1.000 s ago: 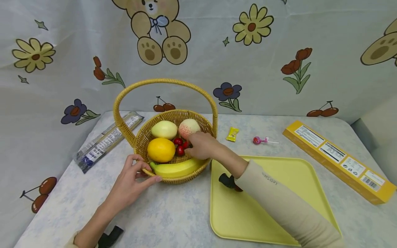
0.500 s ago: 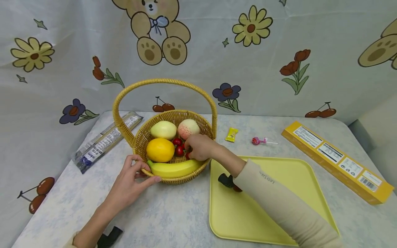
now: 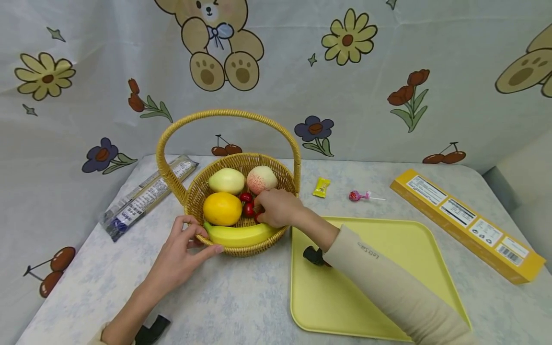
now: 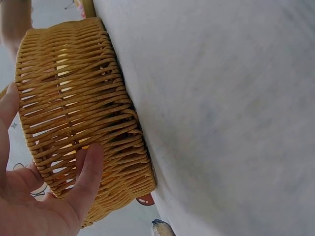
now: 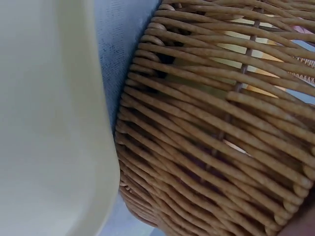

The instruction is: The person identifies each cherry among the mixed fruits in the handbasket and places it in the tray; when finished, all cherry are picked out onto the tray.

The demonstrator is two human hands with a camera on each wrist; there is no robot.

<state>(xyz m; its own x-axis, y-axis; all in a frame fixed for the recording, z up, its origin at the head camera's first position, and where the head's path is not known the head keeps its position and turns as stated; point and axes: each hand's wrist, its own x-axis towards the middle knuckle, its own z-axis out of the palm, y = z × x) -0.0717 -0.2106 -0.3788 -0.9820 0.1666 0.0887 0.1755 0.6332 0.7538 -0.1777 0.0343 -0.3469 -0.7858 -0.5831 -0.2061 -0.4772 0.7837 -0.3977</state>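
Observation:
A woven basket [image 3: 196, 191] with a tall arched handle stands on the table. My left hand [image 3: 178, 256] grips its near left rim, thumb outside; the left wrist view shows the fingers [image 4: 88, 172] against the wicker. Inside the basket, my right hand [image 3: 280, 208] reaches down with bent fingers and pinches a red cherry [image 3: 258, 218], partly hidden by the fingertips. Other cherries [image 3: 248, 209] lie just left of it. Around them are a yellow mango-like fruit [image 3: 222, 209], a pale green-yellow fruit [image 3: 226, 181], a peach [image 3: 261, 179] and a banana [image 3: 239, 235] along the front.
Right of the basket lies a yellow tray [image 3: 366, 306], under my right forearm. Behind it are a yellow-wrapped candy [image 3: 321, 187] and a lollipop [image 3: 355, 196]. A long orange box [image 3: 467, 225] lies far right, a long clear-and-silver packet [image 3: 148, 199] at left. A patterned cloth hangs behind.
My right hand has drawn back slightly from the peach, lower in the basket, and the cherry at its fingertips sits closer to the banana. My left hand stays on the rim.

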